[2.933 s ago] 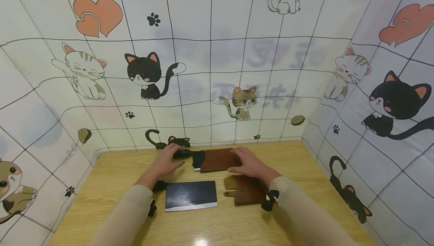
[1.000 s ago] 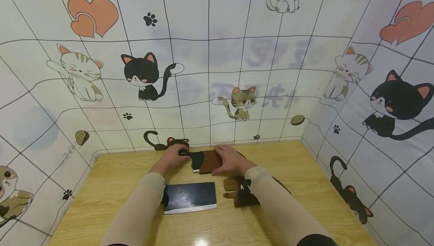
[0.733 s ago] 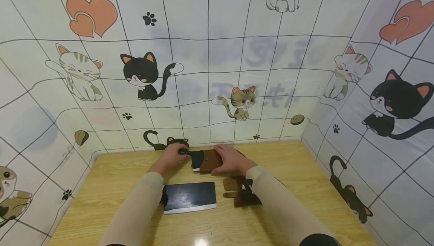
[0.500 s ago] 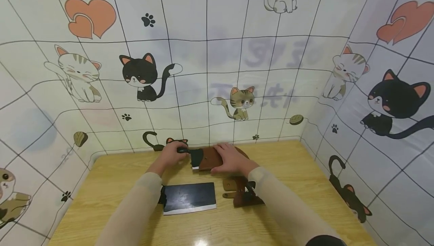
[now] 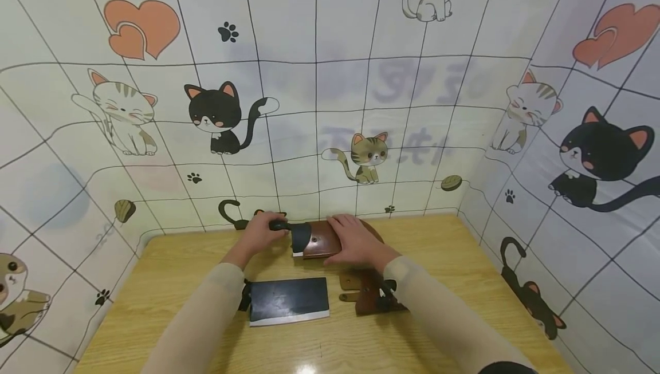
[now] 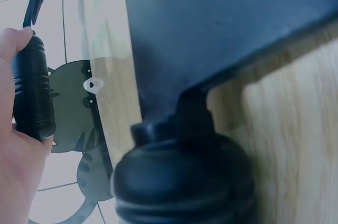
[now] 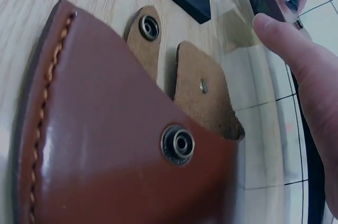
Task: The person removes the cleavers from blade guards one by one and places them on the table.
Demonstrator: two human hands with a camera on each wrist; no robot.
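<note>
Gripping the black handle (image 5: 279, 225) of the far cleaver (image 5: 301, 239) with my left hand (image 5: 258, 237), fingers curled round it, at 11 o'clock on the table (image 5: 170, 282). Its blade sits in the brown sheath (image 5: 322, 239). My right hand (image 5: 356, 243) presses flat on that sheath, fingers relaxed. A bare second cleaver (image 5: 289, 300) lies at 6 o'clock; an empty sheath (image 5: 367, 295) sits at 4.

wall (image 5: 361, 93): faint grey characters show through the sheet behind my hands, too blurred for me to read
sheath (image 5: 322, 240): no lettering I can see
cleaver (image 5: 289, 300): no mark or brand I can see
</note>
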